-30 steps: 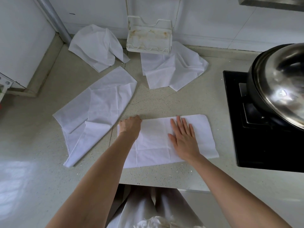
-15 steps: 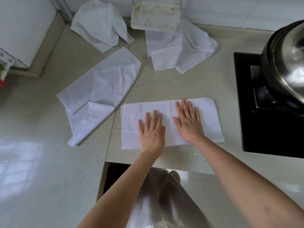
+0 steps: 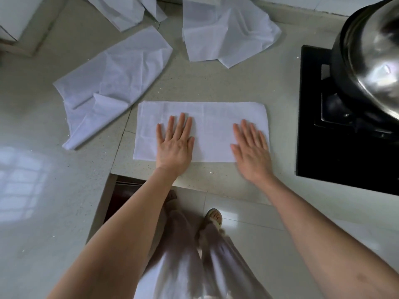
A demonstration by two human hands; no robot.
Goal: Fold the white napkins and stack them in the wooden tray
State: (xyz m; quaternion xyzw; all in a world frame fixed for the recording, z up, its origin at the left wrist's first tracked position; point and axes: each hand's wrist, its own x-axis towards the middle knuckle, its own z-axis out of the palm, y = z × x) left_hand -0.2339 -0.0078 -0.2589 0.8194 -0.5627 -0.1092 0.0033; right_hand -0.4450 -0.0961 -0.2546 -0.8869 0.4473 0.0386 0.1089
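Observation:
A white napkin [image 3: 212, 117], folded into a long rectangle, lies flat on the pale countertop near its front edge. My left hand [image 3: 175, 145] presses flat on its left half with straight fingers. My right hand [image 3: 251, 151] lies flat on its right end, fingers straight. Three unfolded white napkins lie behind: a large rumpled one [image 3: 114, 83] to the left, a crumpled one [image 3: 226, 33] at the back middle, and another [image 3: 123, 9] at the back left, cut off by the frame's top. No wooden tray is in view.
A black stove top [image 3: 336, 156] sits at the right with a big steel pot [image 3: 375, 52] on it. The countertop's [image 3: 54, 169] front edge runs just below the folded napkin; my legs and a slipper [image 3: 213, 217] show beneath.
My right hand slid from the napkin's middle to its right end. My left hand, curled at the left edge a second ago, now lies flat on the left half. The camera tilted down.

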